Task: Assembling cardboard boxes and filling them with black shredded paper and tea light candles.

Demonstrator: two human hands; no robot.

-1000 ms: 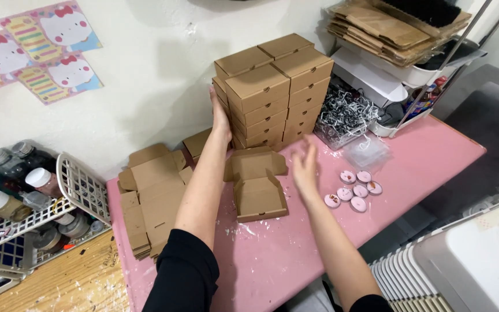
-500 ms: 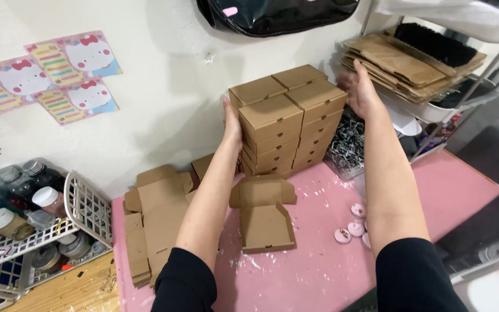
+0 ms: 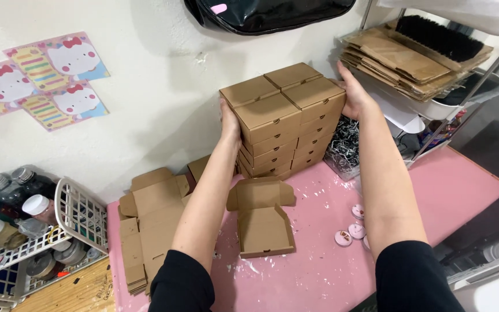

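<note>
At frame centre I now have both hands clamped flat on the stack of folded cardboard boxes (image 3: 284, 118), left hand (image 3: 230, 122) and right hand (image 3: 353, 95) on opposite sides, the right having left the bench (image 3: 434, 190) since a second ago, which squares the stack.

Both hands are pressing a stack of brown boxes (image 3: 284, 121), left hand (image 3: 230, 121) and right hand (image 3: 353, 95) on opposite sides. An open box (image 3: 263, 222) is lying on the pink table (image 3: 434, 190).

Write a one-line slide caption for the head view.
Left hand and right hand press the sides of stacked boxes on a pink table, an open box in front.
</note>
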